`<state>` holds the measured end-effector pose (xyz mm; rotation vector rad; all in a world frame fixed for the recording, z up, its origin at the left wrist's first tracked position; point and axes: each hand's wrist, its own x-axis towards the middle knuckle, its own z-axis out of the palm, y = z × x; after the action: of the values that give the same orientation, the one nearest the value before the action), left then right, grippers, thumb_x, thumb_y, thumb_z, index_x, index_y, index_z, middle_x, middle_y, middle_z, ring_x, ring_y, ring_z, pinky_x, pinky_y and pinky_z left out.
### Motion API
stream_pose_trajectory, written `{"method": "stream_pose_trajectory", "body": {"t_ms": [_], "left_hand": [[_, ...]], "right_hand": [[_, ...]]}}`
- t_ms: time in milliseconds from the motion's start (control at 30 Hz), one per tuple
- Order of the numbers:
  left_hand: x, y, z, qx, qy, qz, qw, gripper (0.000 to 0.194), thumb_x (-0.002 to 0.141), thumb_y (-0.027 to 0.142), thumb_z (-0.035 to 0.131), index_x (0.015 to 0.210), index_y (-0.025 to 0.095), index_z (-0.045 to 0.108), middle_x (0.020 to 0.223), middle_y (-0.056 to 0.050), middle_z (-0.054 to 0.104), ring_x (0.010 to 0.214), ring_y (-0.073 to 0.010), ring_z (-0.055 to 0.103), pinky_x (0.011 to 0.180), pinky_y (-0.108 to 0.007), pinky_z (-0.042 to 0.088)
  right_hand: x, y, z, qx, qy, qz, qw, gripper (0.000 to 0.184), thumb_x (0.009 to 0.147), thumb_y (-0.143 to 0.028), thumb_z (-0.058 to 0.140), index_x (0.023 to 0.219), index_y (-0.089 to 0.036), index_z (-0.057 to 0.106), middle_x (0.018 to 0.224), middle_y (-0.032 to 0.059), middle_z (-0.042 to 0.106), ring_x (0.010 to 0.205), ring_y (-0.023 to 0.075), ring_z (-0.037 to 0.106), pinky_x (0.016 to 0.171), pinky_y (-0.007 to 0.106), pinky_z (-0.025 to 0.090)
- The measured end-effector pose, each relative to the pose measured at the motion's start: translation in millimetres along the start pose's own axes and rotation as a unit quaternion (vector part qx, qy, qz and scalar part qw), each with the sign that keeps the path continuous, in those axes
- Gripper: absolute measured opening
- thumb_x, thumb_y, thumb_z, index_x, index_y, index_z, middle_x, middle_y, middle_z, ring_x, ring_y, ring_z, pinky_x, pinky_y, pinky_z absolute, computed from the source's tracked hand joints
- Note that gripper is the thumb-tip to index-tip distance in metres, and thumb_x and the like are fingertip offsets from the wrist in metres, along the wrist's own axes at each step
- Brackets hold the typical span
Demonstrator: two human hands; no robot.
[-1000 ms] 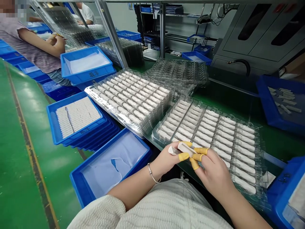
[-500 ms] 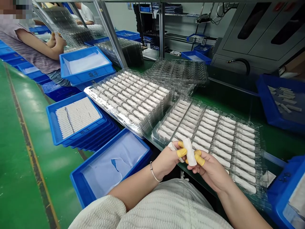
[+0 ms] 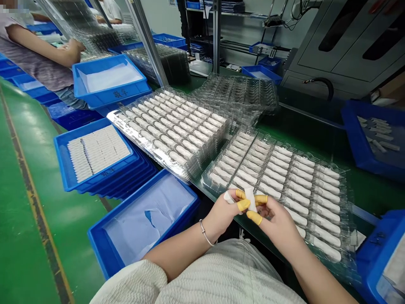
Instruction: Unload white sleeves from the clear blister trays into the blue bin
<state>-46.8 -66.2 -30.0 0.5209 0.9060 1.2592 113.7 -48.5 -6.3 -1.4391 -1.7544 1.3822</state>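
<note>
A small, oblong white piece [image 3: 250, 198] is held up between both hands in front of me. My left hand [image 3: 226, 210] pinches its left side with thumb and forefinger. A second white piece [image 3: 228, 197] is tucked into the same hand, partly hidden by the fingers. My right hand [image 3: 275, 217] has its forefinger along the held piece's right edge and its thumb at the lower end. Yellow finger cots cover the thumb and finger tips. Just beyond the hands lies a clear plastic tray [image 3: 204, 179] with rows of similar white pieces in its pockets.
Left of that tray stands a stack of filled clear trays [image 3: 190, 171]. Empty clear trays [image 3: 240, 90] lie behind. Blue bins stand left, including a paper-lined bin [image 3: 95, 245] and a filled bin [image 3: 60, 164]. Another blue bin [image 3: 373, 253] is at right. A co-worker [image 3: 38, 50] works at far left.
The held piece has turned and shows a narrower face. My right thumb has shifted down and left to its lower end, while the forefinger sits higher. My left hand has barely moved.
</note>
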Motion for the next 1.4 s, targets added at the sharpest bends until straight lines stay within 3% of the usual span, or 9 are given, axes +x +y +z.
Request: {"method": "stream_pose_trajectory", "body": {"t_ms": [167, 367, 500, 733, 867, 967, 1067, 1167, 1400], "left_hand": [[1.2, 5.4, -7.4, 0.018, 0.026, 0.025, 0.999, 0.033, 0.065, 0.038, 0.085, 0.083, 0.015, 0.070, 0.074, -0.001, 0.064, 0.066, -0.0103, 0.053, 0.066, -0.025, 0.041], [0.5, 9.1, -22.7, 0.023, 0.027, 0.009, 0.999, 0.039, 0.068, 0.038, 0.082, 0.100, 0.017, 0.072, 0.083, -0.002, 0.067, 0.070, -0.0121, 0.057, 0.068, -0.026, 0.043], [0.1, 10.5, -28.7, 0.034, 0.027, 0.012, 0.999, 0.035, 0.069, 0.036, 0.082, 0.098, 0.018, 0.072, 0.084, -0.002, 0.067, 0.071, -0.0122, 0.058, 0.068, -0.026, 0.043], [0.0, 9.8, -31.9, 0.046, 0.022, 0.026, 0.998, 0.038, 0.074, 0.042, 0.078, 0.103, 0.019, 0.071, 0.092, -0.006, 0.070, 0.082, -0.0172, 0.063, 0.073, -0.028, 0.046], [-1.4, 9.6, -32.6, 0.032, -0.002, 0.078, 0.996, 0.044, 0.078, 0.044, 0.075, 0.115, 0.022, 0.066, 0.113, -0.009, 0.068, 0.110, -0.0242, 0.061, 0.094, -0.036, 0.045], [-1.6, 10.5, -27.0, 0.013, -0.039, 0.087, 0.995, 0.051, 0.077, 0.048, 0.075, 0.120, 0.023, 0.064, 0.123, -0.010, 0.064, 0.118, -0.0274, 0.057, 0.102, -0.042, 0.042], [-1.6, 10.9, -17.0, 0.016, -0.076, 0.067, 0.995, 0.054, 0.075, 0.048, 0.078, 0.119, 0.022, 0.062, 0.125, -0.011, 0.062, 0.119, -0.0279, 0.056, 0.102, -0.042, 0.042], [-1.8, 10.3, -9.2, 0.037, -0.080, 0.058, 0.994, 0.060, 0.068, 0.039, 0.085, 0.119, 0.023, 0.059, 0.112, -0.007, 0.064, 0.104, -0.0224, 0.060, 0.092, -0.036, 0.046], [-4.2, 13.1, 1.7, 0.006, -0.093, 0.033, 0.995, 0.044, 0.059, 0.038, 0.090, 0.090, 0.018, 0.066, 0.085, -0.001, 0.064, 0.080, -0.0152, 0.059, 0.081, -0.030, 0.045]], "right_hand": [[36.1, -9.2, -20.3, -0.231, 0.017, -0.072, 0.970, 0.027, 0.083, -0.034, 0.061, 0.107, -0.023, 0.068, 0.095, 0.0037, 0.067, 0.076, 0.0191, 0.058, 0.064, 0.030, 0.045], [104.3, -16.5, -47.9, -0.549, 0.041, -0.132, 0.824, 0.020, 0.088, -0.025, 0.053, 0.096, -0.016, 0.069, 0.100, 0.0108, 0.070, 0.095, 0.0287, 0.060, 0.075, 0.037, 0.043], [121.0, -19.0, -37.1, -0.604, 0.007, -0.159, 0.781, 0.014, 0.087, -0.019, 0.054, 0.082, -0.017, 0.067, 0.089, 0.0097, 0.071, 0.089, 0.0277, 0.059, 0.075, 0.036, 0.041], [123.9, -24.9, -25.5, -0.593, -0.013, -0.156, 0.790, 0.022, 0.085, -0.008, 0.052, 0.070, -0.018, 0.064, 0.076, 0.0087, 0.069, 0.085, 0.0278, 0.057, 0.069, 0.035, 0.041], [82.6, -28.6, -18.6, -0.422, 0.001, -0.198, 0.885, 0.016, 0.094, -0.023, 0.052, 0.092, -0.020, 0.068, 0.094, 0.0072, 0.068, 0.093, 0.0245, 0.059, 0.077, 0.034, 0.046], [42.1, -26.7, -3.7, -0.243, -0.075, -0.234, 0.938, 0.017, 0.095, -0.029, 0.055, 0.109, -0.025, 0.064, 0.100, 0.0044, 0.066, 0.095, 0.0208, 0.060, 0.080, 0.032, 0.050], [16.7, -19.7, 7.5, -0.191, -0.093, -0.258, 0.943, 0.011, 0.094, -0.024, 0.056, 0.103, -0.024, 0.063, 0.105, 0.0054, 0.064, 0.098, 0.0206, 0.060, 0.083, 0.033, 0.050], [6.4, -11.1, 4.5, -0.201, -0.016, -0.284, 0.937, 0.009, 0.095, -0.022, 0.055, 0.098, -0.022, 0.063, 0.103, 0.0072, 0.061, 0.096, 0.0210, 0.061, 0.082, 0.035, 0.051], [-11.3, 0.0, -17.1, -0.351, 0.119, -0.352, 0.860, 0.015, 0.093, -0.020, 0.056, 0.080, -0.020, 0.063, 0.093, 0.0100, 0.060, 0.089, 0.0242, 0.059, 0.076, 0.039, 0.052]]}}
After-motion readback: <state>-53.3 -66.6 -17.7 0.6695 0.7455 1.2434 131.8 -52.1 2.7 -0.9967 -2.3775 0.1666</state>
